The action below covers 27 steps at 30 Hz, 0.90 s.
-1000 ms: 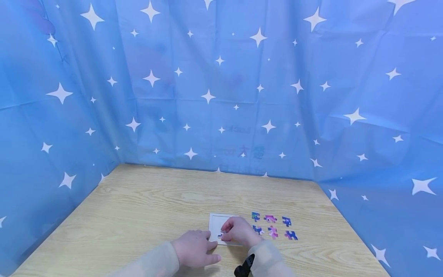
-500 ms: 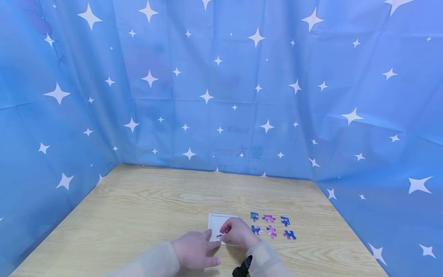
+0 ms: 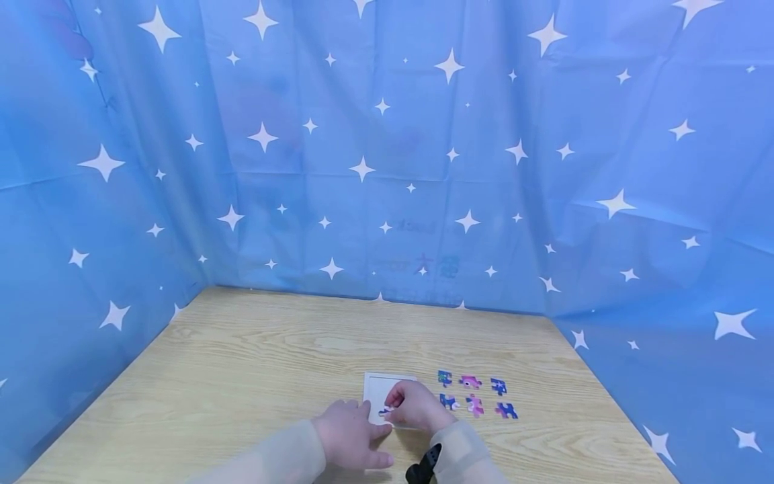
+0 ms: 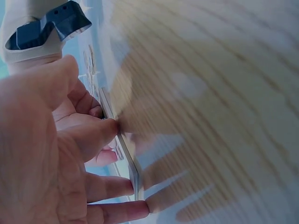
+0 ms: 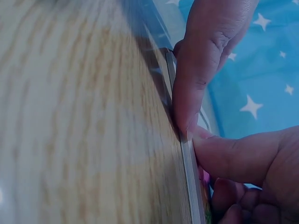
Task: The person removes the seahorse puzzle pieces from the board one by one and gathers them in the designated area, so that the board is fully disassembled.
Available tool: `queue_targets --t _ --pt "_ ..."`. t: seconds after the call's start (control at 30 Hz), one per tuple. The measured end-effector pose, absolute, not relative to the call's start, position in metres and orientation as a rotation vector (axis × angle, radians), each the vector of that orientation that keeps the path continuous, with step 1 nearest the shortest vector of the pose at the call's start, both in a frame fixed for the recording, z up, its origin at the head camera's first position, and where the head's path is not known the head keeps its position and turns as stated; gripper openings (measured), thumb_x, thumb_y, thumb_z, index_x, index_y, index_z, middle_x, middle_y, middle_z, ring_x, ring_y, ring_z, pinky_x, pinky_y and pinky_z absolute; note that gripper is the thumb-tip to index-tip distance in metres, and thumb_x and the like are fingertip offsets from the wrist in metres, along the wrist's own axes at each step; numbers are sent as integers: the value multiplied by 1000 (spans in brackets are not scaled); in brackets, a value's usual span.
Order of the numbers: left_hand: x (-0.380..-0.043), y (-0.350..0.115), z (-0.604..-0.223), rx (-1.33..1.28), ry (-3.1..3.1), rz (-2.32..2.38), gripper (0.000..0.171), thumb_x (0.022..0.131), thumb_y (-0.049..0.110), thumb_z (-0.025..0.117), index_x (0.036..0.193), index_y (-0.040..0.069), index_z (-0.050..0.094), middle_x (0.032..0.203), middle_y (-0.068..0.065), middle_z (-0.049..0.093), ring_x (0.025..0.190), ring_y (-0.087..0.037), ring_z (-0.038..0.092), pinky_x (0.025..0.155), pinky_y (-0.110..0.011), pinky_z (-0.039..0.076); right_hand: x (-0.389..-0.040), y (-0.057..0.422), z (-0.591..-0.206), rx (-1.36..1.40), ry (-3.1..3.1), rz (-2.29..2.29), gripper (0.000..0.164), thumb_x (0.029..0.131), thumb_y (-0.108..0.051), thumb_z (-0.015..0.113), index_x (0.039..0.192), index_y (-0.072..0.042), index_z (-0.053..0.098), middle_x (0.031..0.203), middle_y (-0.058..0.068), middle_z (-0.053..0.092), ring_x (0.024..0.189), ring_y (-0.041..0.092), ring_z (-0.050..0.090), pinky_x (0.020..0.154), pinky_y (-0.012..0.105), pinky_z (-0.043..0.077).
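Observation:
A white puzzle tray [image 3: 374, 385] with a raised border lies on the table in the head view. My left hand [image 3: 349, 433] touches its near-left edge with fingers spread and fairly straight. In the left wrist view, fingertips of the left hand [image 4: 51, 144] meet the tray's edge [image 4: 131, 163]. My right hand [image 3: 418, 407] reaches over the tray and pinches a small dark-and-white puzzle piece [image 3: 383, 411] near its lower left. In the right wrist view, the thumb of the right hand [image 5: 243, 156] lies over the tray edge [image 5: 189, 172], close to a left-hand finger; the piece is hidden there.
Right of the tray, several loose jigsaw pieces lie in two rows, among them a pink piece with an eye [image 3: 469, 382] and a dark blue piece [image 3: 506, 410]. A black wrist device [image 3: 424, 465] sits at the right cuff. A blue star-patterned curtain [image 3: 387, 148] surrounds the wooden table [image 3: 272, 349].
My left hand has shifted slightly right along the tray's near edge. The right hand stays at the same spot on the tray, still pinching the puzzle piece.

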<state>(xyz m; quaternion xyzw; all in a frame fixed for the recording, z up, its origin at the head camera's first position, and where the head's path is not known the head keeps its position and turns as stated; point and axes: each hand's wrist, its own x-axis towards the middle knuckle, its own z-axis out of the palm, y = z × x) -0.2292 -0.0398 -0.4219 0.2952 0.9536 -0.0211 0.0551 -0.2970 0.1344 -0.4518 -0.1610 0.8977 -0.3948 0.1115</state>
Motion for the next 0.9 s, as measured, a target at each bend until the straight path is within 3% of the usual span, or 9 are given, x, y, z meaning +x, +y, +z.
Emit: queue_targets --t 0.5,0.9 --pt "-232 -42 -432 920 2897 -87 64 85 76 40 140 45 45 137 -16 51 118 -32 51 97 -45 41 -298 134 -453 -437 2615 -1172 19 72 1 78 83 -7 64 78 3 56 75 19 50 68 32 40" --pt "-236 -41 -434 915 2890 -36 63 84 76 42 139 45 48 142 -10 49 126 -31 46 98 -47 41 -300 135 -454 -437 2608 -1179 19 72 1 77 83 -8 63 78 2 55 75 19 50 68 32 38"
